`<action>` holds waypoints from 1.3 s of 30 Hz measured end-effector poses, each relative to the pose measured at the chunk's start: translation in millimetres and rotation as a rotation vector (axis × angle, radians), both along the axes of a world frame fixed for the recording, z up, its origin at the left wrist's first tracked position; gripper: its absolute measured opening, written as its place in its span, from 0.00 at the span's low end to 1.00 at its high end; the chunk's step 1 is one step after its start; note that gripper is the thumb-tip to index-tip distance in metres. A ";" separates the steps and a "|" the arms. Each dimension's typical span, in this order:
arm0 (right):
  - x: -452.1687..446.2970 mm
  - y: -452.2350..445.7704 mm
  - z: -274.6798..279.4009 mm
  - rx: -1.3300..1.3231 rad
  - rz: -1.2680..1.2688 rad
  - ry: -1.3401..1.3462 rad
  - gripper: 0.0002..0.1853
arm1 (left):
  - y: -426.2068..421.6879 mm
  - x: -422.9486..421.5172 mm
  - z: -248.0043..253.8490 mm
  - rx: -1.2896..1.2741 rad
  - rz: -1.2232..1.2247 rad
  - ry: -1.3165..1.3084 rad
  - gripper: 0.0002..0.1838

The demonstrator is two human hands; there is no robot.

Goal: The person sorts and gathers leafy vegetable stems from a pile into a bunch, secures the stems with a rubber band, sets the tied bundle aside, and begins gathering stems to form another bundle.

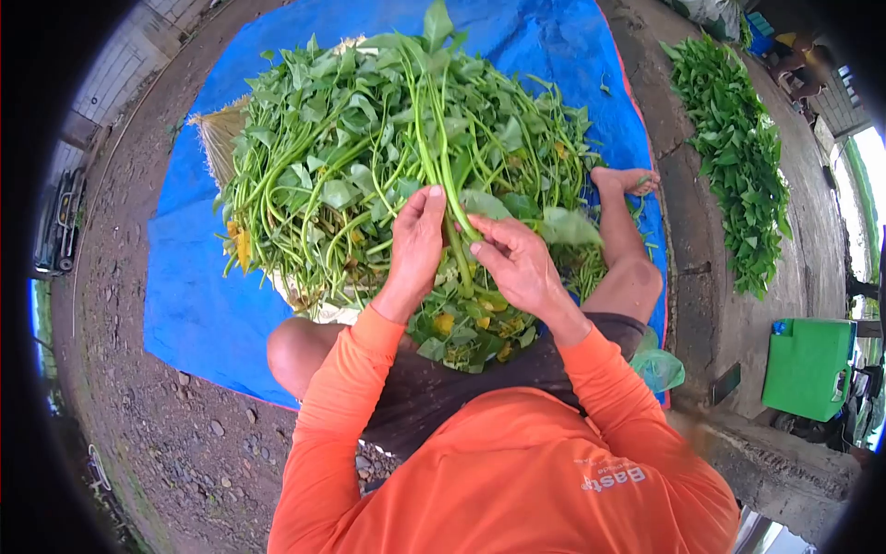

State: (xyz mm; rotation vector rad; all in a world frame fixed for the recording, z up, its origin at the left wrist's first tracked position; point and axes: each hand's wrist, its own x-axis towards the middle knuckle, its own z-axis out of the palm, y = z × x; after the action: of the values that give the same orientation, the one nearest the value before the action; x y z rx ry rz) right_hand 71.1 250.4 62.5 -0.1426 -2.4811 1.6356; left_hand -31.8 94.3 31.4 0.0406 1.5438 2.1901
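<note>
A large heap of leafy green stems (341,157) lies on a blue tarp (212,295) before my crossed legs. My left hand (420,242) is closed round a small bunch of long green stems (429,120), whose leafy tops point away from me. Just to the right, my right hand (521,263) pinches the same bunch low down, with thumb and fingers on a stem. Loose green and yellow leaves (471,328) lie in my lap below both hands.
A second pile of greens (734,157) lies on concrete at the right. Near it stand a green box (808,369) and, farther back, another person (808,69). A clear green plastic bag (658,369) rests by my right knee.
</note>
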 end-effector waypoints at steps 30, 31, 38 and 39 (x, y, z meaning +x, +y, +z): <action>5.6 6.6 -13.4 -0.259 0.201 -0.377 0.12 | -33.8 -47.8 40.1 0.174 0.098 0.025 0.15; 1.5 5.8 -9.2 -0.182 0.229 -0.386 0.12 | -35.1 -49.3 36.6 0.155 0.104 0.061 0.15; 17.2 -25.1 -7.5 0.564 0.690 -0.668 0.16 | -42.5 -59.4 52.3 -0.028 0.318 0.201 0.17; 30.1 -26.7 -36.4 0.607 0.701 -0.701 0.17 | -52.0 -68.6 59.1 -0.011 0.299 0.177 0.17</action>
State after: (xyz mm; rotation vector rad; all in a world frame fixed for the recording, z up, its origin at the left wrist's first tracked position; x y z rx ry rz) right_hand 101.2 223.7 26.1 0.3269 -3.7698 0.9736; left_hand -100.4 42.3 90.5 -0.0006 1.7546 2.4655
